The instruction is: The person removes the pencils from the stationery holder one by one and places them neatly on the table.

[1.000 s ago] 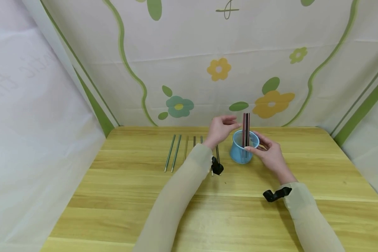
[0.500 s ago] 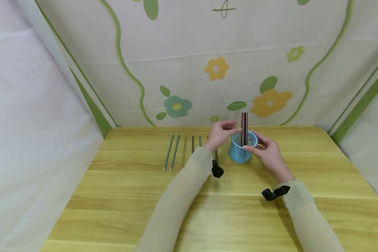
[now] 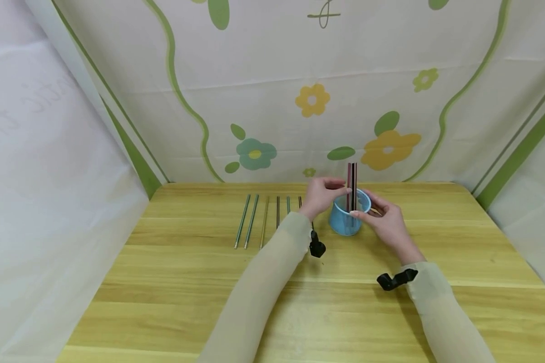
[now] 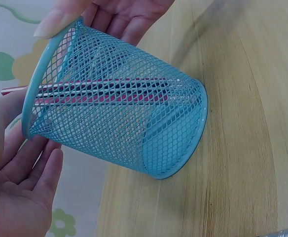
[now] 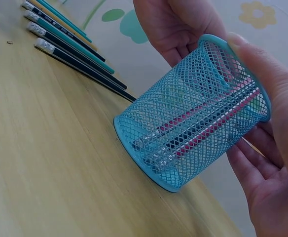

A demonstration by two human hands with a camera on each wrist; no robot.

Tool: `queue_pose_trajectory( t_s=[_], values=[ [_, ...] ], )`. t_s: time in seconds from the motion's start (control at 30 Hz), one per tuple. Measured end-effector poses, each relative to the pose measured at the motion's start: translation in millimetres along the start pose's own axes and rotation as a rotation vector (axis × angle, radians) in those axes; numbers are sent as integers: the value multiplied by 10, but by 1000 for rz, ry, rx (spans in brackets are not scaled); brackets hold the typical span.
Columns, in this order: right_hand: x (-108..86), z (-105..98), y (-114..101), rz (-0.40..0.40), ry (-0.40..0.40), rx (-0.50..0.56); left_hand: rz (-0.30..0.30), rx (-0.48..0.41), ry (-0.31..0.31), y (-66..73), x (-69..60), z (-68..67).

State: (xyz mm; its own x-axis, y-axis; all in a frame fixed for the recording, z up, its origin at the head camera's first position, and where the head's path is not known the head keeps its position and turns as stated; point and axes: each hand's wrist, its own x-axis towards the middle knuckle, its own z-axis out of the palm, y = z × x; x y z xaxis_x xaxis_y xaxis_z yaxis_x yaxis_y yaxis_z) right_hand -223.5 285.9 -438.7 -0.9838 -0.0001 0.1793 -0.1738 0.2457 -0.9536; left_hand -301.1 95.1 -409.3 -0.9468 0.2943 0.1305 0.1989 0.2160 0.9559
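Our right hand (image 3: 388,223) grasped the mesh cup (image 3: 342,224) on the bench (image 3: 331,322); our left hand (image 3: 320,195) was at the pencils (image 3: 352,175) inside (pinching or not, we couldn't tell). Guiding them gently while bracing the cup seemed best.

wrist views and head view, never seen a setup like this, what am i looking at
No machine here: just a person's left hand and right hand, both bare. The wide picture comes from a camera worn on the head, looking down; the two tilted close-ups come from wrist cameras. On the wooden table stands a blue mesh cup with red and black pencils in it. Loose pencils lie in a row to the left. The right hand holds the cup's rim; the left hand is at the pencils in the cup, its grip unclear.
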Motion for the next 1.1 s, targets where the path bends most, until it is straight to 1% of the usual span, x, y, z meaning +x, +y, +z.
queue_pose_trajectory(
  t_s=[0.13, 0.2, 0.23, 0.47, 0.6, 0.93, 1.1],
  values=[
    [-47, 12, -131, -5, 1, -6, -4, 29, 5, 2, 7, 27],
    [-55, 15, -161, -7, -1, -9, -1, 39, 6, 4, 10, 38],
    [-49, 13, -149, -7, -1, -11, 1, 42, 5, 4, 13, 44],
    [45, -15, 123, -8, 11, -16, -9, 81, -5, 6, 24, 78],
    [50, -18, 153, -10, 18, -9, -19, 105, -5, 0, 17, 100],
    [30, -4, 105, -25, 26, -10, -11, 62, 20, -19, 10, 106],
    [28, -13, 109, -5, 32, 0, -8, 50, 43, -20, 2, 115]
  ],
)
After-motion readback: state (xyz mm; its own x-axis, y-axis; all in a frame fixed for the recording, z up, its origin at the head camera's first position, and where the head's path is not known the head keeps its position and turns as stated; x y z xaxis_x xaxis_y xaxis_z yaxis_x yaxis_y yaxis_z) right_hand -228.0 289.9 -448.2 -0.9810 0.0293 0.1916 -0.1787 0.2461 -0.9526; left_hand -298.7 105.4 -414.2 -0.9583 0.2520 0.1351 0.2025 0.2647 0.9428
